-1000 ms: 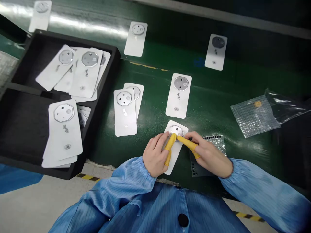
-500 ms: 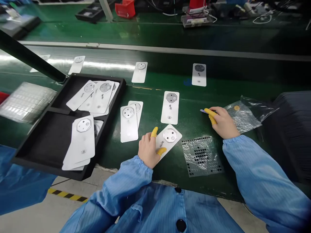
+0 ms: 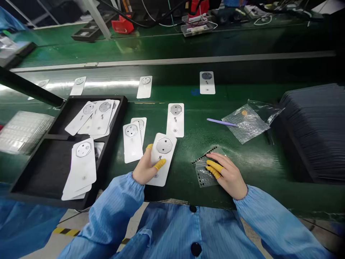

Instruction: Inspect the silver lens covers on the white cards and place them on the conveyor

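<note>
My left hand (image 3: 146,169), with yellow finger cots on thumb and finger, grips a white phone back cover (image 3: 167,158) by its left side. The cover has an octagonal camera ring with holes near its top. My right hand (image 3: 228,175), also in yellow finger cots, has its fingers closed on a clear plastic sheet (image 3: 201,176) with rows of small black dots. That sheet looks bent, and the hand hides part of it. Purple tweezers (image 3: 219,122) lie beyond the right hand, their tip end on a clear bag (image 3: 248,124) with an orange dot.
Several white covers (image 3: 175,120) lie on the green bench (image 3: 188,187) and along the line behind. At left, a black tray (image 3: 35,172) holds stacked covers, beside clear plastic trays (image 3: 24,131). Dark stacked sheets (image 3: 315,133) fill a right-hand bin. A black post (image 3: 29,88) slants in from the left.
My right hand has let go of the tweezers and come nearer, onto the dotted sheet, which is now bent. My left hand has turned the cover more upright. The view has shifted too.
</note>
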A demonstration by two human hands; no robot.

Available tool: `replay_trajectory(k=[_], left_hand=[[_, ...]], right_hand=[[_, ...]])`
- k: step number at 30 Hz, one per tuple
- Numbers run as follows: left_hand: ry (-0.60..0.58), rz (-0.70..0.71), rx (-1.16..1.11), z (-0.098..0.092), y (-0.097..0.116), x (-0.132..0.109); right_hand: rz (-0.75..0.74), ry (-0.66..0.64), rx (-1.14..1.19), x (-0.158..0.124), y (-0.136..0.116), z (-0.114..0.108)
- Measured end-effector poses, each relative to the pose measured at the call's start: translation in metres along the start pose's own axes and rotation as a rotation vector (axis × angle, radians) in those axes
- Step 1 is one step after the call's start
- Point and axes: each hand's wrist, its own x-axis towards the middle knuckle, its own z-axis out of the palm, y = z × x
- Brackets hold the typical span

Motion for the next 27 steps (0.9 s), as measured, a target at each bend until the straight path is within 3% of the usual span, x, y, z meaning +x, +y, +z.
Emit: replay_trajectory(k=[4, 7, 10, 15, 19, 22, 27], left_hand=[[0.120, -0.031, -0.282, 0.010, 0.029, -0.009], [0.003, -0.220, -0.510, 0.033, 0.042, -0.010], [-0.153, -0.325, -0.686, 0.057, 0.051, -0.005], [-0.179, -0.309, -0.702, 0.076, 0.068, 0.001], [-0.192, -0.342, -0.764, 0.081, 0.068, 0.002], [-0.228, -0.437, -0.896, 0.084, 0.064, 0.002], [-0.278, -0.525, -1.004, 0.086, 0.060, 0.003]], right_hand=[[0.002, 0.174, 0.101, 0.008, -0.005, -0.011], [-0.085, 0.215, 0.055, 0.012, -0.009, -0.025], [-0.149, 0.119, -0.019, 0.014, -0.003, -0.034], [-0.182, -0.083, 0.020, 0.023, 0.005, -0.042], [-0.100, 0.021, 0.151, 0.033, -0.012, -0.034], [-0.080, 0.021, 0.216, 0.038, -0.024, -0.018], [-0.117, 0.040, 0.120, 0.036, -0.024, -0.003]])
